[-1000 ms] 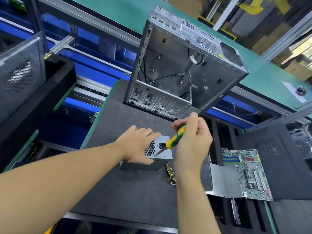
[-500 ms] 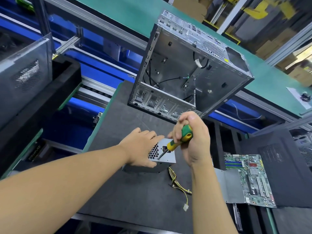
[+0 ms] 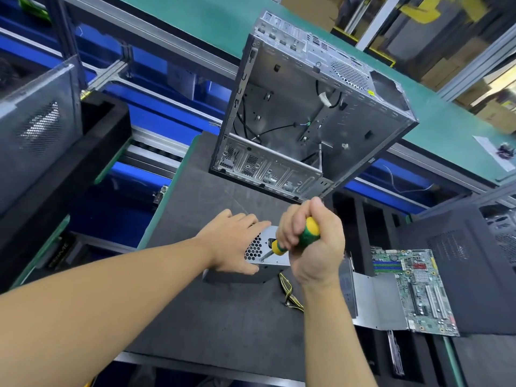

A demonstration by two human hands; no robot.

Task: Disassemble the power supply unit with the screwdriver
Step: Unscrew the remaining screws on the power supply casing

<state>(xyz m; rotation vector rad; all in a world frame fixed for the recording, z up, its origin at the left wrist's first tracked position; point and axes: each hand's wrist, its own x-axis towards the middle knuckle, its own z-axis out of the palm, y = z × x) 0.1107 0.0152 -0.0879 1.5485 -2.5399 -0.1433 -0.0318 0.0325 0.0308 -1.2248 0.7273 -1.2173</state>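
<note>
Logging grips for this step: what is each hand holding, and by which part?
Right hand grips the screwdriver by its handle. Left hand rests on the power supply unit.

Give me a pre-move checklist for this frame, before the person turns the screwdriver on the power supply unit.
1. Is the power supply unit steadied? The left hand rests flat on its top: ok.
2. Is the screwdriver firmly held? The right hand is curled round its handle: ok.
3. Is the tip seated in a screw? It meets the unit's vented face, but the screw head is too small to see: cannot tell.
4. Are the yellow-black cables clear of the tool? They lie on the mat on the unit's near side, apart from the shaft: ok.
</note>
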